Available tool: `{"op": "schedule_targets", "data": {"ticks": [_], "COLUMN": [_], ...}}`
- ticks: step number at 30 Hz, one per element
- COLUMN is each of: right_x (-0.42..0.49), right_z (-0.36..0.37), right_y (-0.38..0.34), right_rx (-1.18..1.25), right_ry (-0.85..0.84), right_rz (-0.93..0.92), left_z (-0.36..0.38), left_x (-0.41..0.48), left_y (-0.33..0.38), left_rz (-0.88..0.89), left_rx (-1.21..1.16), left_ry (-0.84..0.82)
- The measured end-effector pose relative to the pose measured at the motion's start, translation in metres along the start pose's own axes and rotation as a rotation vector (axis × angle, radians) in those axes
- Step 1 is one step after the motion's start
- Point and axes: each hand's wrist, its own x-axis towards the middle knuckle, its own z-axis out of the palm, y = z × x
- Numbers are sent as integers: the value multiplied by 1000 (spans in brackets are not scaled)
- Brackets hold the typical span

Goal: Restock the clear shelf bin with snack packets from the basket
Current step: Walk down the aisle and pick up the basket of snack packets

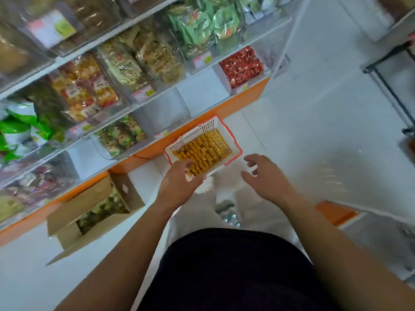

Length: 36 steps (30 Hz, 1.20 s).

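Working down from the shelving (244, 95) across the upper left: target looks like the empty clear bin (164, 106) above centre. Basket (197, 131) sits mid-frame, full of yellow packets (206, 149). My left hand (179, 179) curls over its near corner, grip unconfirmed. Right hand (262, 173) is spread wide, just right. Plan: scoop a handful, steady the rim.

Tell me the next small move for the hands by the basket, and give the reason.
Probably lower the left hand into the yellow packets and close its grip on a handful. Its curled fingers are over the near end of the basket, though whether they hold anything is unclear. The right hand is open beside the basket, holding nothing.
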Motion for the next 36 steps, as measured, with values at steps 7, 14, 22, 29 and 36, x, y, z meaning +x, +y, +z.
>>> {"op": "schedule_targets", "data": {"ticks": [7,14,22,29,36], "right_x": [92,237,443,592,640], "right_z": [13,95,286,429,468], "right_y": [-12,32,155,249,273], "right_rx": [-132,-237,-326,-661,-890], "right_ry": [-234,-361,-349,-398,-430], "right_rz": [-165,-241,-119,-284,-498], "left_z": [12,105,258,364,401], "left_x": [34,135,347,494,548], "left_y": [-20,-89,-253,-358,-391], "left_rz": [-210,-392,-443,-88,286], "left_rx": [-36,-173,-189,215,370], "left_ry": [114,116,-13,60,82]}}
